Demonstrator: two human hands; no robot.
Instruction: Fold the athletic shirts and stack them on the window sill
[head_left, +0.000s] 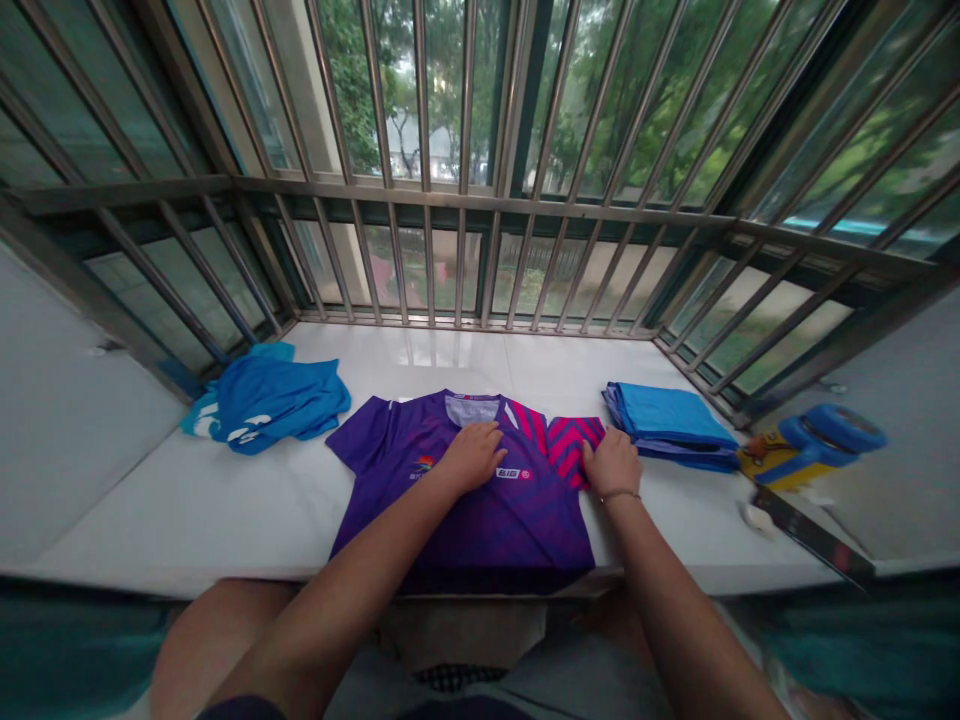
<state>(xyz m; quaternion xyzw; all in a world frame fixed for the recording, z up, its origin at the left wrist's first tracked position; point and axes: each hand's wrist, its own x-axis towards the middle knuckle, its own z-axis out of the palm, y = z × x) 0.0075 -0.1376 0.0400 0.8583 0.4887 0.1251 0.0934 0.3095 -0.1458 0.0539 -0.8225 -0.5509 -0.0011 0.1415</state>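
Note:
A purple short-sleeved sports jersey (525,530) with pink zigzag stripes lies flat on the white sill, its collar pointing away from me. My left hand (472,457) rests flat on its chest, near the collar. One pink-striped sleeve (574,450) extends to the right, and my right hand (611,462) presses on that sleeve's outer end. Neither hand appears to grip the cloth. The jersey's lower edge reaches the near edge of the sill.
A rumpled blue shirt (266,400) lies left of the jersey, and a folded blue stack (667,428) lies to its right. Farther right are a blue-and-yellow object (821,445) and a dark strip (814,535). Metal window bars (465,250) stand behind the white sill (420,360).

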